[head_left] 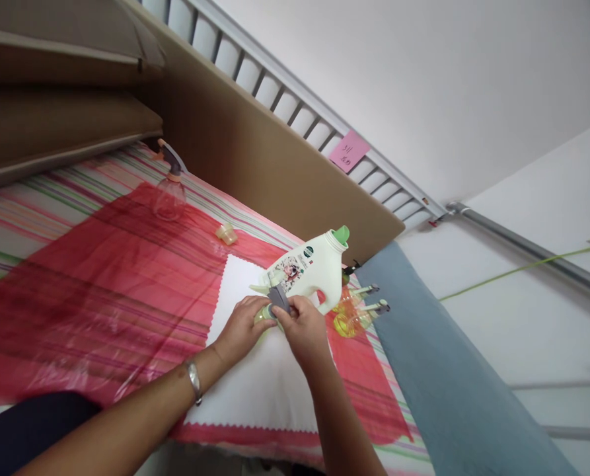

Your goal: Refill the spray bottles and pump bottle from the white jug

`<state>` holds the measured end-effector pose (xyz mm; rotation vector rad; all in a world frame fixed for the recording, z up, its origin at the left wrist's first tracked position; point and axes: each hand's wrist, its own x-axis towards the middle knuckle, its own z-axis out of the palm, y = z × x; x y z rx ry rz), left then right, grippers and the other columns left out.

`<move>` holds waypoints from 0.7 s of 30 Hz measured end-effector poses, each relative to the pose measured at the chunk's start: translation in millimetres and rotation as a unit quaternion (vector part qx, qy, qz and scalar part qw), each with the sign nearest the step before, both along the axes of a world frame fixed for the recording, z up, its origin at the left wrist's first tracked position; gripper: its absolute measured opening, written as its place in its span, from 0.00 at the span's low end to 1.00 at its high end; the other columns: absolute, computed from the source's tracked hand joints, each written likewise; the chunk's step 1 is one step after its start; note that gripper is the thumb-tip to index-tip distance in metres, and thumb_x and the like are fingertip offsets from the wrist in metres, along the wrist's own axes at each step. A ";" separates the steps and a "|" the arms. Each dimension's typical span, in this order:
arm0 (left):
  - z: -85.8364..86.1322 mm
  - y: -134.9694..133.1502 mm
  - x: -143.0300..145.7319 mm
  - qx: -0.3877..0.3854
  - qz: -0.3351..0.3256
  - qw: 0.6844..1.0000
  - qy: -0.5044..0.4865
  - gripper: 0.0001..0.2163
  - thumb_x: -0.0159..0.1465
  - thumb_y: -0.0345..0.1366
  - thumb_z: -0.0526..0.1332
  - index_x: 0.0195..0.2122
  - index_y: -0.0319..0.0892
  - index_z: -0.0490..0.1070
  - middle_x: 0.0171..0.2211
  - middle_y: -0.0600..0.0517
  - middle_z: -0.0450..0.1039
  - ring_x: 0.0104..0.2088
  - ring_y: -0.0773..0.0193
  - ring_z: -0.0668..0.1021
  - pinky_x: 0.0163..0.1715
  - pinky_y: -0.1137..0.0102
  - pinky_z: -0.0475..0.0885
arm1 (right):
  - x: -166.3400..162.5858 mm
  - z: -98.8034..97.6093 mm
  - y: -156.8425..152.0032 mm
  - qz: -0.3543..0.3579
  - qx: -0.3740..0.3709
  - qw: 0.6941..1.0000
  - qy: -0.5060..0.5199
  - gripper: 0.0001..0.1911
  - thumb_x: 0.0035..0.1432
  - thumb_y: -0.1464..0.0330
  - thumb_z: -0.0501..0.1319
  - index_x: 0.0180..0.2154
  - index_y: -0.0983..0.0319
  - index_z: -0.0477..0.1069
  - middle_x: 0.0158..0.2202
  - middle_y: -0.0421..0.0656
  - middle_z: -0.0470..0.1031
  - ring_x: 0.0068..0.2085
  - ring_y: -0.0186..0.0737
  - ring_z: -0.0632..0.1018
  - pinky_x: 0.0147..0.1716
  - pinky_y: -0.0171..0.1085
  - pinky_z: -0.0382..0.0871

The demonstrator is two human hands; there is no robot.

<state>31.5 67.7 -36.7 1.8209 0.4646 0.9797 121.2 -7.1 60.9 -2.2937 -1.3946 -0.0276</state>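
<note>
A small spray bottle point(261, 315) with a yellow-green collar and a grey trigger head point(279, 297) is between my two hands, over a white cloth with a zigzag edge point(269, 396). My left hand point(242, 327) is closed around the bottle just below the head. On the right, my right hand point(304, 330) grips the grey head with thumb and fingers. The bottle's lower part is mostly hidden by my hands. Right behind them stands a cream-white detergent jug point(307, 261), its mouth showing a green spout. A pale translucent cap point(226, 233) lies beyond the cloth's far left corner.
A clear pink spray bottle point(170, 198) stands at the back left. Several bottles with yellow tint, including a pump bottle point(357, 322), are right of the jug. Red plastic sheeting point(126, 284) covers a striped cloth. A brown board point(275, 172) borders the back, below a pink note point(349, 151).
</note>
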 end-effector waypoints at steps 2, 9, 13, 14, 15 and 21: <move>1.6 1.3 0.6 0.000 -0.004 1.000 0.011 0.11 0.60 0.39 0.59 0.43 0.42 0.70 0.42 0.46 0.73 0.46 0.56 0.71 0.48 0.60 0.65 | 0.8 1.0 0.1 0.011 -0.006 1.000 -0.008 0.10 0.50 0.62 0.58 0.24 0.61 0.66 0.23 0.37 0.64 0.26 0.35 0.66 0.26 0.33 0.56; 12.9 15.8 -7.0 -0.038 -0.140 0.989 0.011 0.13 0.59 0.38 0.60 0.44 0.43 0.71 0.44 0.49 0.74 0.47 0.57 0.72 0.49 0.63 0.64 | 7.8 2.9 -1.9 0.050 -0.012 0.998 0.033 0.07 0.50 0.64 0.59 0.27 0.61 0.69 0.26 0.39 0.67 0.29 0.36 0.67 0.29 0.34 0.58; 11.1 8.7 -4.3 -0.103 -0.046 0.993 0.032 0.22 0.48 0.38 0.68 0.44 0.40 0.69 0.44 0.46 0.73 0.45 0.54 0.73 0.46 0.62 0.66 | 5.6 2.6 0.0 0.032 -0.008 0.999 0.029 0.08 0.50 0.63 0.59 0.25 0.61 0.68 0.25 0.39 0.66 0.28 0.36 0.67 0.28 0.34 0.58; 10.3 6.5 -3.0 -0.119 -0.021 0.992 0.034 0.21 0.48 0.38 0.69 0.42 0.39 0.69 0.42 0.46 0.73 0.44 0.54 0.74 0.45 0.63 0.67 | 4.8 2.5 0.6 0.028 -0.007 0.999 0.029 0.08 0.50 0.63 0.59 0.25 0.61 0.67 0.24 0.39 0.66 0.28 0.36 0.67 0.28 0.34 0.58; 9.6 5.0 -2.0 -0.130 -0.005 0.991 0.033 0.19 0.48 0.37 0.69 0.41 0.39 0.69 0.41 0.46 0.74 0.43 0.55 0.74 0.44 0.63 0.67 | 4.1 2.5 1.0 0.026 -0.006 0.999 0.029 0.08 0.49 0.63 0.59 0.25 0.61 0.67 0.24 0.38 0.66 0.28 0.36 0.67 0.28 0.34 0.57; 8.1 13.5 -4.4 -0.049 -0.059 0.997 0.005 0.09 0.57 0.37 0.62 0.39 0.43 0.71 0.40 0.50 0.74 0.44 0.59 0.73 0.47 0.65 0.65 | 7.0 0.9 0.0 0.020 -0.003 1.000 0.016 0.10 0.50 0.61 0.58 0.24 0.61 0.66 0.23 0.37 0.64 0.26 0.35 0.66 0.26 0.33 0.56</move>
